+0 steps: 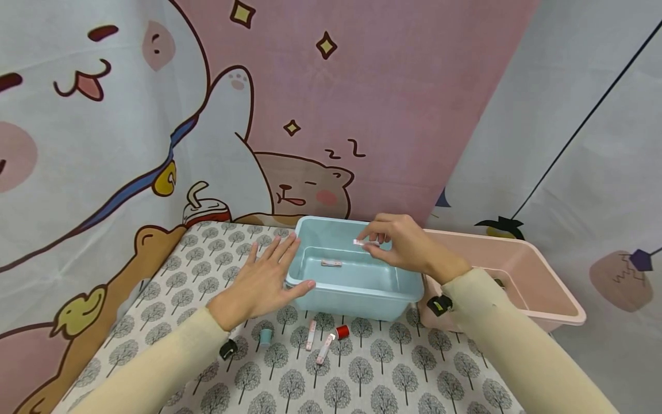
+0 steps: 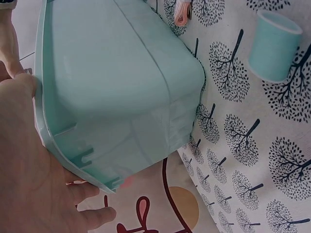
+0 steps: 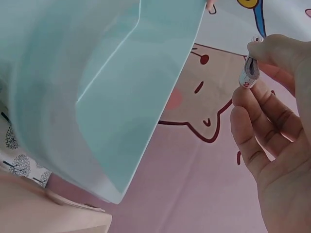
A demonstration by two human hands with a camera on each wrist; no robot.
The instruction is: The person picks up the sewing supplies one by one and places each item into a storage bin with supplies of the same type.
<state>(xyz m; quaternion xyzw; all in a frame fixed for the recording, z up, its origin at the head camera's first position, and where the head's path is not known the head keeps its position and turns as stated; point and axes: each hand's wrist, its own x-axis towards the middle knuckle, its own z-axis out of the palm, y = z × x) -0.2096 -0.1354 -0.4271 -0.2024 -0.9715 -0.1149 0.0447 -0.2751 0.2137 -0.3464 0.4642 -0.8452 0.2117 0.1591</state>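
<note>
In the head view my right hand (image 1: 398,244) is above the light blue plastic bin (image 1: 357,293). Its thumb and fingers pinch a small folded tape measure (image 3: 249,73), white with a red number on it. Another folded tape measure (image 1: 331,263) lies on the bin's floor. At the bin's left rim, my left hand (image 1: 266,282) rests with its fingers spread and straight. On the cloth in front of the bin lie two more folded tape measures, one (image 1: 311,335) beside the other (image 1: 326,348). A red thread spool (image 1: 342,332) and a light blue thread spool (image 2: 276,46) are near them.
To the right, touching or close to the blue bin, stands a pink bin (image 1: 555,287) with a small dark item (image 1: 499,283) partly hidden by the right forearm. A tree-patterned cloth (image 1: 248,385) covers the table. Behind hangs a cartoon-printed curtain (image 1: 403,103).
</note>
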